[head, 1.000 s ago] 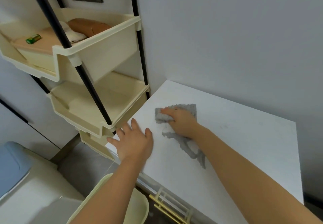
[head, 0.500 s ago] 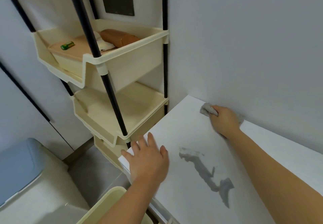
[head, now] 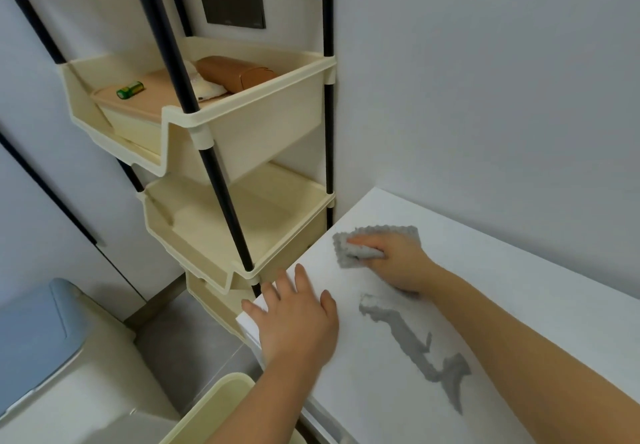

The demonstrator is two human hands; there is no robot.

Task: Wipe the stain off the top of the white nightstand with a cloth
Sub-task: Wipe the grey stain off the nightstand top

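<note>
Grey stain [head: 415,346] streaks the white nightstand [head: 519,270], just beside the right hand [head: 398,263] clutching a grey cloth [head: 349,246]. Left hand [head: 298,322] lies open, bracing the nightstand's corner. Best drag the cloth firmly along the streak.

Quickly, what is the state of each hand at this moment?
Left hand: open, flat on the nightstand corner, holding nothing.
Right hand: closed on the grey cloth, pressing it on the top.

Single head cam, wide-angle, looks fwd and steeply down, close over nightstand [head: 519,305] top; tiered shelf rack [head: 242,125] at left, wall directly ahead.
</note>
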